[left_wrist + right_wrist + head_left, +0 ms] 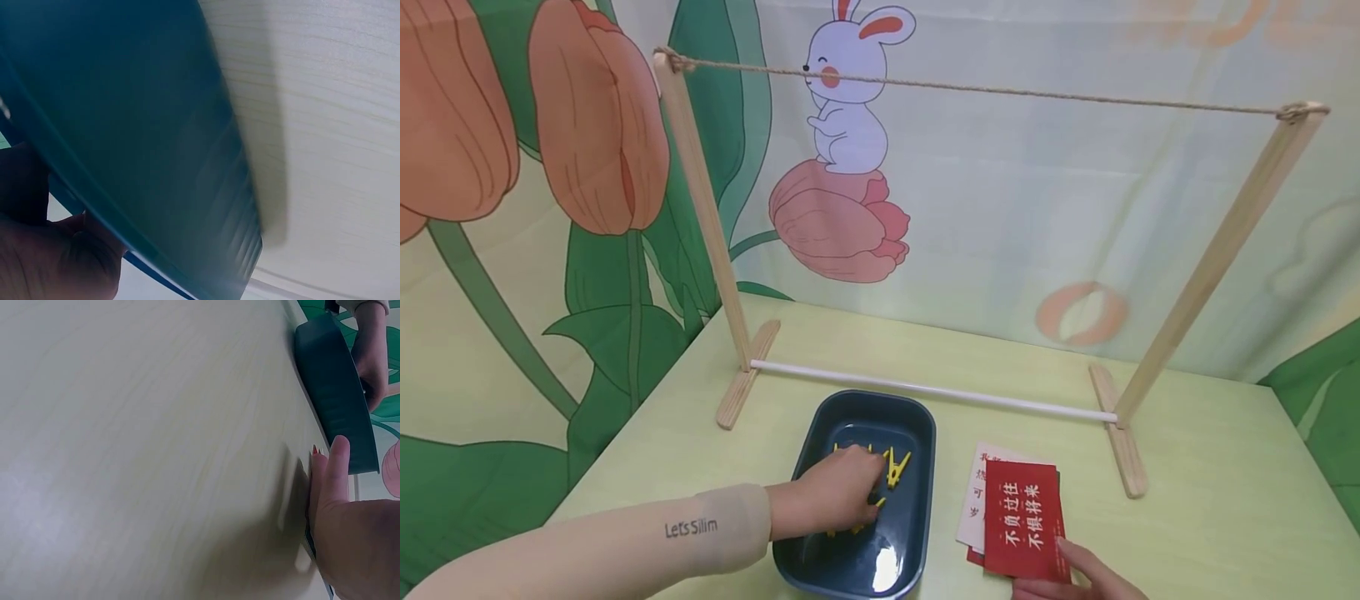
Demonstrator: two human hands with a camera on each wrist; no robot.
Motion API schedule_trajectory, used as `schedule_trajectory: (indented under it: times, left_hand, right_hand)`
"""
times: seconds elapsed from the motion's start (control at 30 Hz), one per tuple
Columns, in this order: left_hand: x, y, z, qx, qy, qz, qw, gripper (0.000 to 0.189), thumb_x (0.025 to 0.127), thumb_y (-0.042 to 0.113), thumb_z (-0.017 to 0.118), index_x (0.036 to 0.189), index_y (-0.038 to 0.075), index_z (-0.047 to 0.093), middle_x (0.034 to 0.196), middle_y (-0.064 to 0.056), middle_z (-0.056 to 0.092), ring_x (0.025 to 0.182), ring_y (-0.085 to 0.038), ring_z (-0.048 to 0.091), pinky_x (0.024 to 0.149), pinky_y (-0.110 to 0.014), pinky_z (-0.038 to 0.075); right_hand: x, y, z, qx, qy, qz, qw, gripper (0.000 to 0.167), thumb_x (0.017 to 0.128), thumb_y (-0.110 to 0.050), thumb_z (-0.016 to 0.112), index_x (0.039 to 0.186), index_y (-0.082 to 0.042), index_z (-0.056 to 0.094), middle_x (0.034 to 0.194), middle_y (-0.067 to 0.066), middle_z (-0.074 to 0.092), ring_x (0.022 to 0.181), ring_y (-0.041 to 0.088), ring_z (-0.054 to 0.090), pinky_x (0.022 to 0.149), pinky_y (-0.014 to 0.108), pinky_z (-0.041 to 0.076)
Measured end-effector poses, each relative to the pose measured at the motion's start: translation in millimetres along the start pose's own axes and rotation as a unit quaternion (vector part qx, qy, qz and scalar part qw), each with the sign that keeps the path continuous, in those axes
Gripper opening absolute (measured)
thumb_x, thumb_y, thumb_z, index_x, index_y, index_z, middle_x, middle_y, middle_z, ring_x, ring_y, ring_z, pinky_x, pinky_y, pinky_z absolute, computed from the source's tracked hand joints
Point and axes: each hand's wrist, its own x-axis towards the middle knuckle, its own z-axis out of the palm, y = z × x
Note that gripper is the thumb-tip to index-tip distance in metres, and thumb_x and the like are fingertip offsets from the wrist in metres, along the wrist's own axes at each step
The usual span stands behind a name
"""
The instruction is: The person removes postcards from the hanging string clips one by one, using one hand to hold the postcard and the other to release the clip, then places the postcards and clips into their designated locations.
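Note:
My left hand (841,492) reaches down into a dark blue basin (929,467), fingers bent among several yellow clothespins (896,468). A yellow tip shows beside its thumb, but whether it pinches a clothespin is hidden. The left wrist view has the basin's outer wall (144,137) large in front of part of the hand (56,256). With thumb and finger my right hand (1093,577) holds the lower right corner of a red card (1024,517) with white Chinese characters. Under that card lie a pale card (973,500) with red characters and another red edge.
Behind the basin stands a wooden frame with a left post (707,208) and a right post (1217,258). A twine line (1000,89) joins their tops, a white rod (925,389) their feet. A printed cloth (985,208) hangs behind the pale table (1217,500).

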Motion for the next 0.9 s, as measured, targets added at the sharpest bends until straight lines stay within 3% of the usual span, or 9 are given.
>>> schedule_trajectory:
  times: [0.07,0.2,0.27,0.33,0.4,0.57,0.63,0.77,0.9]
  left_hand:
    - [-0.2,-0.4,0.2,0.002,0.002,0.003,1.0000,0.021,0.086,0.012,0.088,0.087,0.005,0.069,0.064,0.004,0.056,0.055,-0.006,0.054,0.050,-0.022,0.047]
    - [-0.2,-0.2,0.0,0.003,-0.005,-0.005,1.0000,0.021,0.086,0.011,0.088,0.087,0.007,0.067,0.066,0.004,0.056,0.056,-0.006,0.055,0.051,-0.021,0.048]
    - [-0.2,0.2,-0.2,0.004,-0.010,-0.012,0.9999,0.021,0.086,0.011,0.088,0.088,0.007,0.068,0.067,0.004,0.056,0.057,-0.006,0.055,0.051,-0.021,0.049]
    - [-0.4,0.6,-1.0,0.004,-0.013,-0.016,0.9998,0.021,0.086,0.012,0.088,0.088,0.007,0.068,0.067,0.004,0.056,0.057,-0.006,0.056,0.051,-0.021,0.049]
    - [-0.5,1.1,-2.8,-0.001,-0.011,-0.018,0.9998,0.021,0.086,0.012,0.089,0.089,0.007,0.069,0.069,0.004,0.057,0.058,-0.007,0.056,0.052,-0.022,0.049]
    - [-2.0,2.4,-13.5,-0.020,0.005,-0.023,0.9995,0.022,0.086,0.013,0.089,0.093,0.006,0.070,0.076,0.003,0.061,0.063,-0.009,0.057,0.056,-0.023,0.051]
    - [-3.1,2.3,-18.8,-0.020,0.018,-0.023,0.9994,0.023,0.086,0.014,0.089,0.095,0.005,0.070,0.078,0.002,0.062,0.065,-0.009,0.057,0.058,-0.025,0.052]
    - [-4.5,1.7,-30.9,-0.015,0.051,-0.012,0.9985,0.024,0.086,0.016,0.090,0.098,0.005,0.072,0.080,0.000,0.065,0.070,-0.012,0.057,0.062,-0.030,0.053]
    - [-8.9,-2.1,-42.3,-0.005,0.094,-0.002,0.9955,0.025,0.087,0.021,0.089,0.102,0.009,0.074,0.087,0.000,0.069,0.075,-0.013,0.061,0.066,-0.034,0.055]
  right_hand:
    - [-1.1,1.2,0.4,-0.001,0.004,-0.005,1.0000,0.086,0.103,-0.068,0.053,0.149,0.004,0.042,0.132,0.007,0.074,0.126,0.027,0.069,0.115,0.037,0.048]
    - [-1.0,3.5,3.1,0.001,0.029,-0.032,0.9991,0.107,0.101,-0.069,0.056,0.165,0.001,0.005,0.133,0.009,0.073,0.127,0.029,0.069,0.114,0.042,0.049]
    - [-1.3,4.6,4.7,0.004,0.043,-0.044,0.9981,0.114,0.101,-0.069,0.056,0.165,-0.003,-0.012,0.132,0.010,0.073,0.126,0.030,0.069,0.113,0.044,0.050]
    - [-2.2,5.4,6.1,0.011,0.054,-0.049,0.9973,0.119,0.100,-0.069,0.057,0.164,-0.004,-0.019,0.130,0.010,0.074,0.124,0.031,0.070,0.113,0.045,0.050]
    - [-3.9,5.2,7.6,0.017,0.065,-0.046,0.9967,0.120,0.100,-0.071,0.057,0.163,-0.004,-0.020,0.128,0.010,0.074,0.123,0.031,0.070,0.112,0.045,0.051]
    - [-7.7,-2.5,11.6,0.028,0.088,-0.030,0.9952,0.110,0.098,-0.074,0.058,0.160,0.005,0.014,0.125,0.009,0.076,0.122,0.031,0.071,0.112,0.041,0.051]
    - [-7.9,-8.1,14.8,0.035,0.115,-0.036,0.9921,0.109,0.096,-0.074,0.061,0.158,0.006,0.021,0.122,0.010,0.077,0.121,0.032,0.072,0.112,0.041,0.051]
    - [-8.6,-20.6,17.3,0.038,0.166,-0.070,0.9829,0.115,0.095,-0.071,0.067,0.166,0.002,0.010,0.121,0.014,0.076,0.121,0.035,0.072,0.111,0.044,0.051]
    - [-8.7,-34.2,12.7,-0.022,0.194,-0.110,0.9747,0.108,0.100,-0.066,0.063,0.168,0.001,0.012,0.130,0.017,0.073,0.121,0.035,0.072,0.107,0.046,0.053]
